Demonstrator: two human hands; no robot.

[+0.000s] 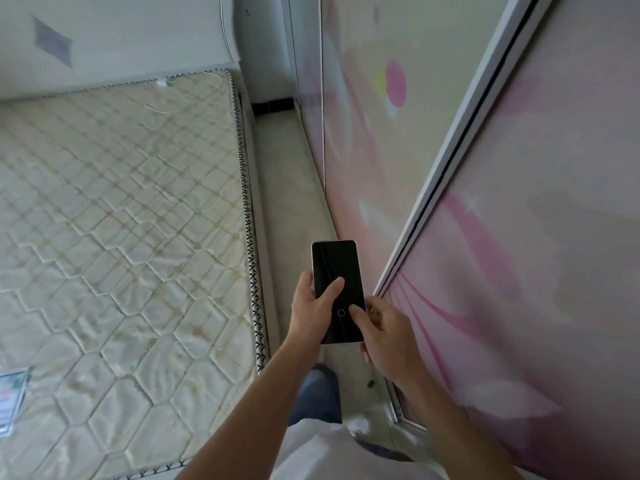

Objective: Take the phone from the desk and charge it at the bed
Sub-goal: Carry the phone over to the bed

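Here, left hand (pixel 311 306) and right hand (pixel 384 327) clasp the phone (pixel 337 289) screen-up, carried beside the bed (pixel 121 220) toward its far charging cable (pixel 166 81).

I judge this a home bedroom. A bare quilted mattress (pixel 114 220) fills the left side, a pale headboard (pixel 114 39) at its far end. Just right of the mattress, across a narrow tiled floor (pixel 291 174), stand floral sliding wardrobe doors (pixel 519 237).
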